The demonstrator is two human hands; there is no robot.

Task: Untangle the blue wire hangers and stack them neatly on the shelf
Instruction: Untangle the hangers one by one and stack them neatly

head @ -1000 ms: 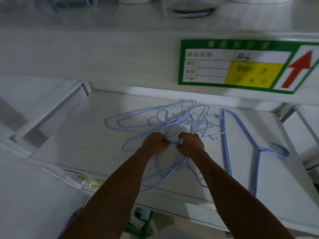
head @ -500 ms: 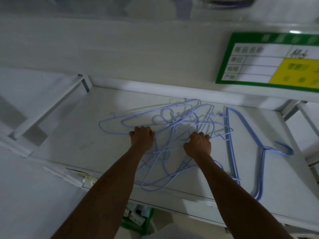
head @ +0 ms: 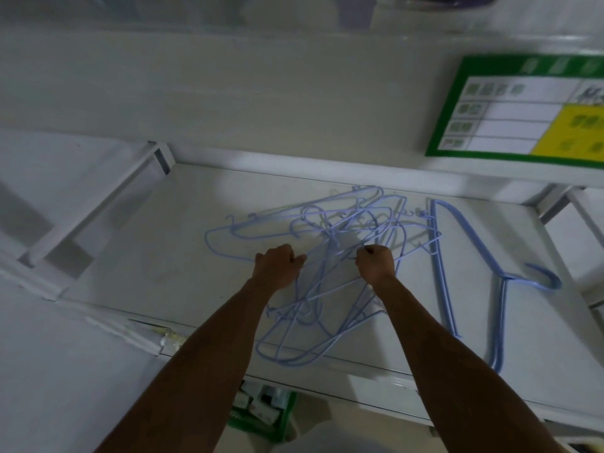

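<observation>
Mid-way along the white shelf (head: 157,263) lies a tangled heap of pale blue wire hangers (head: 333,235). The left hand (head: 277,266) and right hand (head: 376,264) grip its wires, fingers seemingly curled tight. Separated blue hangers (head: 500,322) lie just right.

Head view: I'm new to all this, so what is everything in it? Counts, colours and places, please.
tangle: several hangers, number unclear, light blue, mid-shelf
flat hanger: at least one, blue, shelf's right
shelf: one, white, across the view
sign: one, green with white and yellow fields, upper right
crate: one, green, below the shelf
left hand: one, grips the tangle's wires
right hand: one, grips the tangle's wires
</observation>
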